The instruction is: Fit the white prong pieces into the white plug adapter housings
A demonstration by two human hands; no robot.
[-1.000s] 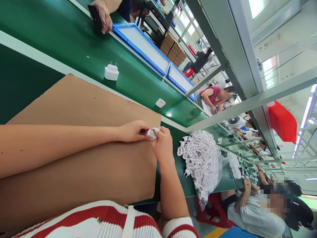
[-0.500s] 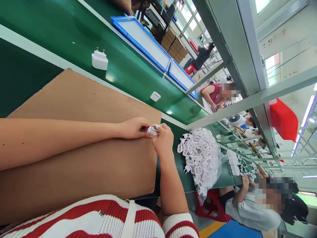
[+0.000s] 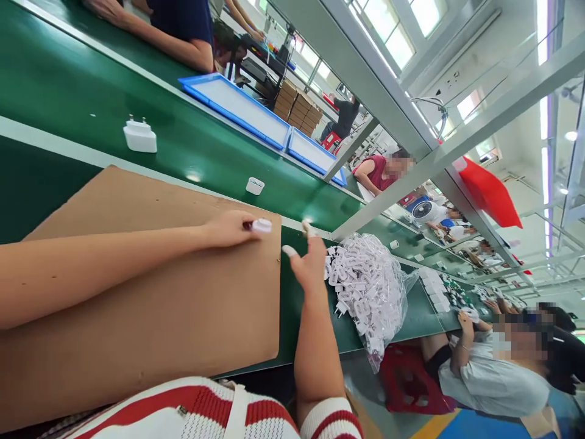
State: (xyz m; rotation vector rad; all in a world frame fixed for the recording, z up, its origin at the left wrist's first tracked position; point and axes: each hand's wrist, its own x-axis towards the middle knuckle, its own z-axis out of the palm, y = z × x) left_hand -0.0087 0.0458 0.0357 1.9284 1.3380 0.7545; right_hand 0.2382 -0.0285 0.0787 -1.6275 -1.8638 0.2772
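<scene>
My left hand [image 3: 231, 229] is closed over the cardboard sheet [image 3: 201, 305], gripping a small white charger casing [image 3: 262, 225] that is slightly blurred. Off the sheet's right edge, my right hand [image 3: 311, 261] has thumb and forefinger spread with nothing visible between them. White covers sit on those two fingertips. Just right of that hand, many white charger casings [image 3: 361, 274] lie heaped in a clear plastic bag [image 3: 402, 283].
On the green belt [image 3: 192, 152] stand a white plug charger [image 3: 140, 135] and another white charger piece [image 3: 255, 186]. Blue-rimmed trays [image 3: 237, 110] line its far side. A metal post [image 3: 388, 195] rises beyond the bag. A co-worker [image 3: 493, 366] sits at the right.
My right hand has let go of the white casing and moved right toward the bag, its fingers opening. My left hand has drawn slightly left, keeping the casing. The view has turned rightward.
</scene>
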